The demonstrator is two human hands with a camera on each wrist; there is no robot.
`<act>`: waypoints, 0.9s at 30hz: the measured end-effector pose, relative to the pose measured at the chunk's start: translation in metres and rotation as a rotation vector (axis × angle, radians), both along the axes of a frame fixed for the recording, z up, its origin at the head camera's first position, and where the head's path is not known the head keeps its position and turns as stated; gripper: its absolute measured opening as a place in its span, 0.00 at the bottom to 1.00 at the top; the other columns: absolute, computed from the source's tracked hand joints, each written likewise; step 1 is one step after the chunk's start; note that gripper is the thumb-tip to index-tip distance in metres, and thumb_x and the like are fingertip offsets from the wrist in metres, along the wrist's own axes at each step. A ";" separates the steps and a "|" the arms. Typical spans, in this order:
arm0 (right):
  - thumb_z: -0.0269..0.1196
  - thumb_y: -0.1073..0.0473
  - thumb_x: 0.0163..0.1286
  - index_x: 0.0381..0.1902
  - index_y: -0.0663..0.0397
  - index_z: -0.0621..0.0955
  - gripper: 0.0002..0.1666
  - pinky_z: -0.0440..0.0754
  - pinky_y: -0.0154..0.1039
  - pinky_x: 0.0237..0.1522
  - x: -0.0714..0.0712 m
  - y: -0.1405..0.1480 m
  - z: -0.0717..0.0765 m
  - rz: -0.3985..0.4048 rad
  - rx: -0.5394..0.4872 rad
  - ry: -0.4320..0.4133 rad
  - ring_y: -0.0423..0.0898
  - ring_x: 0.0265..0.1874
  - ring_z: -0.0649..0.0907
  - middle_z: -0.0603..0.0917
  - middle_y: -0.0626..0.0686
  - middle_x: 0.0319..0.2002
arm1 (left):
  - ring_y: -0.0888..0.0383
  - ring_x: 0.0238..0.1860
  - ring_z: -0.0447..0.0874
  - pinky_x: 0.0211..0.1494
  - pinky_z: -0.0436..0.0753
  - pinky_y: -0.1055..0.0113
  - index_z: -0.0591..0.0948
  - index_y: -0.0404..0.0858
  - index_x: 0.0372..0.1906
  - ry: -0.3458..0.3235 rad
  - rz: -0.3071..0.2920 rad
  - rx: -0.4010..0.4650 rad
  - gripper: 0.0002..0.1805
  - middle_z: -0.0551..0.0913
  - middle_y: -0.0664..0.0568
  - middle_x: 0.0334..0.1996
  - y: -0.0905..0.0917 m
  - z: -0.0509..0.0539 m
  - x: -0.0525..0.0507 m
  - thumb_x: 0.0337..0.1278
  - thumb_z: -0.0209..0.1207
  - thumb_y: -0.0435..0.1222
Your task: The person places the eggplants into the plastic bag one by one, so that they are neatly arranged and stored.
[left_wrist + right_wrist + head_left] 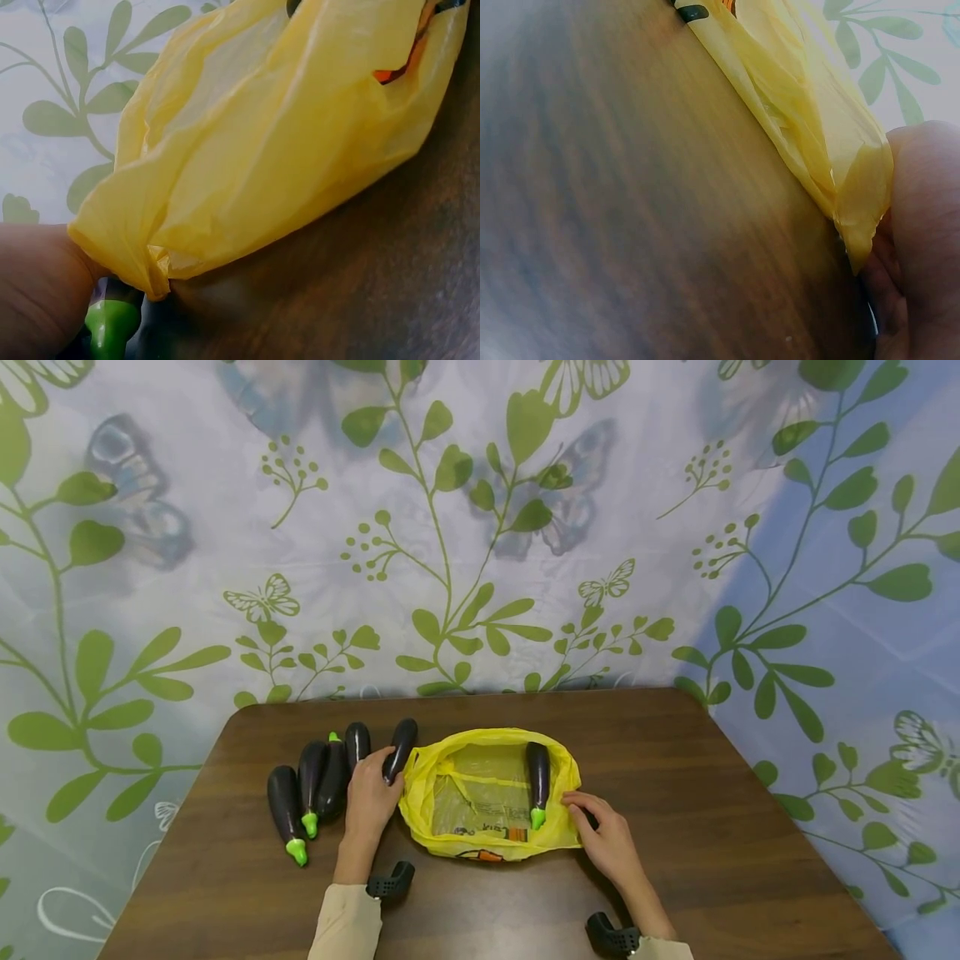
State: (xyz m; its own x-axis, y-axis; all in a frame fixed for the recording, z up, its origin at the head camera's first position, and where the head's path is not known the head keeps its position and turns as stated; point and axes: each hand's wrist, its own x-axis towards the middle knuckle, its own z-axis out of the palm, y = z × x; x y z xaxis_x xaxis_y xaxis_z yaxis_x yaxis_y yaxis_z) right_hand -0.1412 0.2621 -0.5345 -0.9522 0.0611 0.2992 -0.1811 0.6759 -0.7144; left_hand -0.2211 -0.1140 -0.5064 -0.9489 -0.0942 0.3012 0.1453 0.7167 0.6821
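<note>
A yellow plastic bag (491,852) lies on the table with its mouth spread wide, and one eggplant (538,777) is inside at its right side. My left hand (370,797) holds a dark eggplant (401,748) beside the bag's left rim. In the left wrist view, a green eggplant cap (112,324) shows below that hand (41,289). At the bag's right edge, my right hand (606,837) pinches the rim. The right wrist view has the bag's corner (859,232) against the fingers of that hand (930,240); a dark patch there is unclear.
Several more eggplants lie left of my left hand, the outermost eggplant (285,806) with its green cap toward me. The brown wooden table (712,827) ends at a hanging cloth (480,568) printed with leaves and butterflies.
</note>
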 end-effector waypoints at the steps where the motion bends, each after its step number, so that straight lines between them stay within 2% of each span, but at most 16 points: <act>1: 0.64 0.58 0.76 0.50 0.50 0.88 0.10 0.78 0.59 0.63 0.000 0.000 0.000 -0.001 -0.003 0.000 0.57 0.60 0.83 0.87 0.54 0.57 | 0.37 0.61 0.79 0.64 0.78 0.41 0.80 0.32 0.63 -0.002 0.001 0.001 0.25 0.81 0.34 0.62 0.000 -0.001 0.000 0.59 0.69 0.30; 9: 0.64 0.59 0.76 0.50 0.49 0.89 0.10 0.78 0.61 0.61 0.000 0.000 -0.004 0.008 0.001 0.040 0.57 0.59 0.84 0.87 0.53 0.56 | 0.37 0.58 0.80 0.61 0.79 0.42 0.80 0.33 0.63 0.005 0.020 0.037 0.24 0.82 0.34 0.61 0.000 0.000 0.001 0.62 0.67 0.31; 14: 0.63 0.57 0.77 0.51 0.48 0.88 0.11 0.78 0.61 0.62 -0.001 0.000 -0.003 0.017 -0.006 0.032 0.57 0.59 0.83 0.87 0.53 0.56 | 0.36 0.58 0.80 0.61 0.79 0.40 0.81 0.33 0.62 0.022 0.037 0.063 0.23 0.83 0.35 0.59 -0.001 0.000 0.000 0.61 0.67 0.31; 22: 0.63 0.58 0.77 0.51 0.50 0.88 0.10 0.78 0.59 0.62 -0.003 0.003 -0.002 0.011 -0.001 0.021 0.55 0.60 0.83 0.87 0.53 0.56 | 0.35 0.54 0.82 0.58 0.80 0.40 0.82 0.32 0.61 0.082 0.032 0.097 0.24 0.84 0.33 0.55 -0.001 -0.001 -0.002 0.59 0.69 0.30; 27: 0.63 0.57 0.77 0.51 0.51 0.88 0.11 0.78 0.58 0.63 -0.003 0.003 -0.003 0.019 -0.003 0.011 0.55 0.60 0.83 0.87 0.53 0.57 | 0.37 0.53 0.84 0.57 0.81 0.42 0.81 0.32 0.62 0.061 0.028 0.128 0.24 0.84 0.33 0.55 -0.003 0.001 0.000 0.59 0.69 0.31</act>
State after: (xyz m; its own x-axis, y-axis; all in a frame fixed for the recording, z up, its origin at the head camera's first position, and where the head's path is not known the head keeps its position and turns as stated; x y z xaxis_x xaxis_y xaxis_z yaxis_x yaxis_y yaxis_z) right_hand -0.1438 0.2651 -0.5376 -0.9499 0.0441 0.3094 -0.2015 0.6703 -0.7142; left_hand -0.2212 -0.1170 -0.5054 -0.9255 -0.1621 0.3424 0.1706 0.6288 0.7586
